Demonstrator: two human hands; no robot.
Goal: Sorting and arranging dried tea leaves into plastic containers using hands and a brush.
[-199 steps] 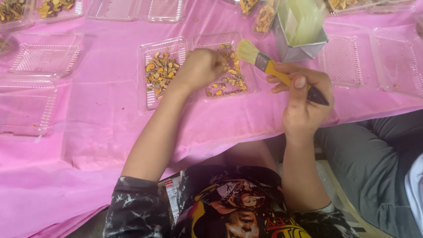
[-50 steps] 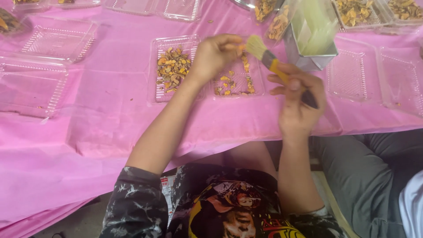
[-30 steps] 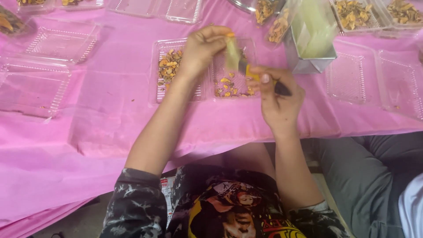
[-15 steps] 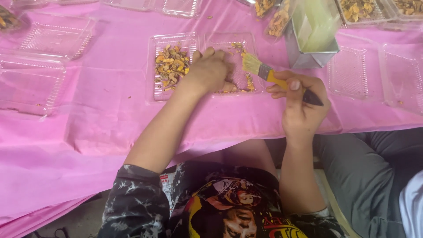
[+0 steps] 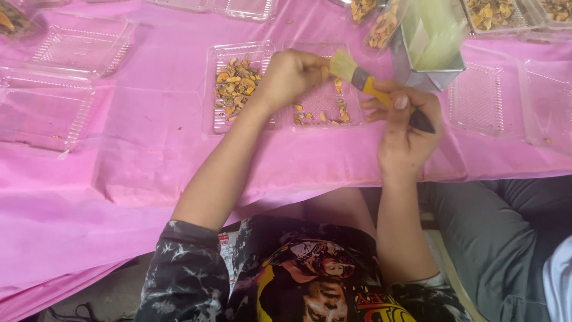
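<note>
An open clear plastic clamshell (image 5: 280, 122) lies on the pink table cover. Its left half holds a heap of dried yellow-orange slices (image 5: 233, 83); its right half holds a few scattered pieces (image 5: 341, 112). My left hand (image 5: 290, 76) hovers over the right half with its fingers pinched together; a small piece seems to sit between them, partly hidden. My right hand (image 5: 405, 128) grips a paintbrush (image 5: 364, 80) with a yellow and black handle. The pale bristles touch my left fingertips.
A metal box with pale green sheets (image 5: 430, 48) stands behind the brush. Empty clear clamshells lie at left (image 5: 56, 77) and right (image 5: 509, 98). More trays of dried slices (image 5: 494, 13) sit along the far edge. Another person's grey-trousered leg (image 5: 506, 232) is at right.
My left hand has lifted off the tray's right half, fingers pinched, and met the brush. The brush tip has risen a little toward it.
</note>
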